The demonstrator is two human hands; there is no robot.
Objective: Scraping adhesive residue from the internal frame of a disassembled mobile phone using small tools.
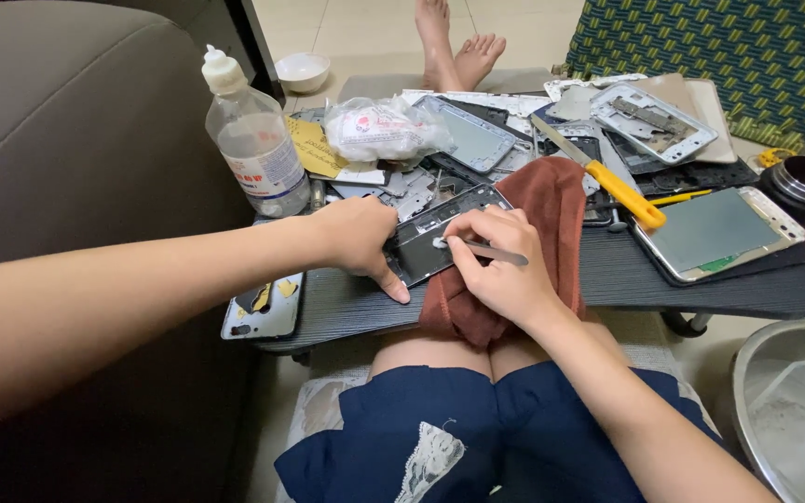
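Nearest, the right hand (505,270) pinches a thin metal tool (486,250), tip on the dark phone frame (440,233). Left of the frame, the left hand (356,237) clamps its edge. Beyond the frame stands a clear plastic bottle (252,140).

Dark ribbed table (701,279) across my knees, heavily loaded.

On it I note a clear plastic bottle (252,140), a rust-red cloth (552,214), a yellow-handled knife (607,182), a grey phone back cover (265,312), a silver-framed phone panel (717,231) and scattered phone frames (649,121).
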